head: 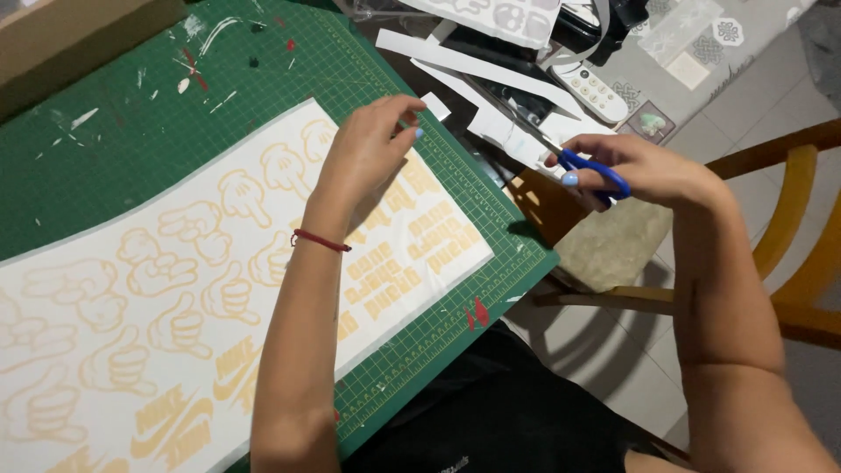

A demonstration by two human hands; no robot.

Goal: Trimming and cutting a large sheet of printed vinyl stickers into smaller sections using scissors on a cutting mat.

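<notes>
— Where's the sheet?

— The white sheet point(263, 254) printed with orange cartoon hands lies flat on the green cutting mat point(114, 149). The left hand point(368, 144) rests at its far edge, fingertips pinched together on that edge.

— And the other hand?

— The right hand point(639, 171) is off the mat's right side, above a wooden chair point(788, 219), fingers closed through the blue scissors point(591, 168). Paper strips point(473, 66) and a remote point(591, 88) lie beyond.

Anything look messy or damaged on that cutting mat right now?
Yes. The green cutting mat is flecked with white scraps and red paint spots near its far edge, and cut paper strips lie scattered past it. The printed sheet looks intact.
</notes>
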